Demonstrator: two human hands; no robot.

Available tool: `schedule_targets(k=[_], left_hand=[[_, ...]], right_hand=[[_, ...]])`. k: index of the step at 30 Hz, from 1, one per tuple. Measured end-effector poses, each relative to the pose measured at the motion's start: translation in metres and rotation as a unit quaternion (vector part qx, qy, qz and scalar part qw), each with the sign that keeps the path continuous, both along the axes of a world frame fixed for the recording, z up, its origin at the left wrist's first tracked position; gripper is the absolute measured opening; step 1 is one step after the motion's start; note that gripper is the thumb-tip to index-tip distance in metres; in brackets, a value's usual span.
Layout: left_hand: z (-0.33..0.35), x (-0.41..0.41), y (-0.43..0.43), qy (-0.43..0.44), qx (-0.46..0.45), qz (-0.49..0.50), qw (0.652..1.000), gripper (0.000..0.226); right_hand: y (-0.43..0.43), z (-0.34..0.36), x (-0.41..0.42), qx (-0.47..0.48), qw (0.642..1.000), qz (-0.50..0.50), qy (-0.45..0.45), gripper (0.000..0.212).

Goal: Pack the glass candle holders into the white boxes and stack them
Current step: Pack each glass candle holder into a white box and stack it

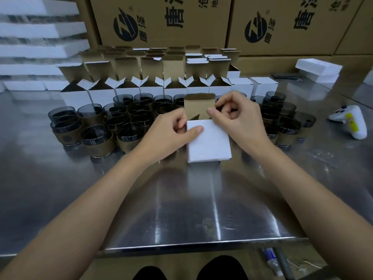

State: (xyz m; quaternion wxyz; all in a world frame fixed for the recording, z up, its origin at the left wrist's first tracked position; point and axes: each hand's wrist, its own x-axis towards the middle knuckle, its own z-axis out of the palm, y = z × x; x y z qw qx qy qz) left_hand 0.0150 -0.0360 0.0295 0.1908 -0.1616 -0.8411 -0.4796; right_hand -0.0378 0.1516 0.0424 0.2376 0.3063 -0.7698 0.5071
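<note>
A small white box [210, 142] stands on the steel table [181, 209] in front of me, its brown lid flap [198, 107] upright. My left hand [167, 132] grips the box's upper left corner, thumb laid across its white front. My right hand [238, 120] pinches the right side of the open top with curled fingers. Whatever is inside the box is hidden. Several dark glass candle holders [96, 136] with brown sleeves crowd the table behind and beside the box. Rows of open white boxes [125, 87] stand behind them.
Closed white boxes [262, 85] sit at the right end of the rows. A white game controller [351, 122] lies at the right. White foam trays [319, 69] rest at the back right, stacked foam sheets [36, 31] at the left, large printed cartons [161, 21] behind.
</note>
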Motion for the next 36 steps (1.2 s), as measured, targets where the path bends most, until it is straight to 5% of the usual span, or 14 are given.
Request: schedule_targets(k=[4,10,19,24,30,36], left_hand=[[0.004,0.003,-0.006,0.008,-0.017,-0.054,0.998,0.051],[-0.003,-0.004,-0.012,0.057,-0.176,-0.03,0.982,0.038],[-0.001,-0.002,-0.007,0.127,-0.253,0.055,0.957,0.044],[-0.001,-0.004,-0.008,0.093,-0.206,0.056,0.972,0.025],[-0.001,-0.007,-0.008,0.027,-0.034,0.12,0.992,0.02],[0.001,-0.009,-0.012,-0.057,-0.031,0.143,0.988,0.023]], right_hand=[[0.002,0.001,-0.003,0.019,0.997,0.028,-0.075,0.007],[0.004,-0.006,-0.003,0.169,0.984,0.009,0.058,0.021],[0.001,-0.006,-0.004,0.081,0.994,-0.054,0.045,0.009],[0.001,-0.008,-0.008,0.059,0.992,-0.105,-0.042,0.018],[0.005,-0.009,-0.013,0.161,0.966,-0.202,-0.011,0.018],[0.005,-0.011,-0.017,0.211,0.968,-0.133,-0.013,0.015]])
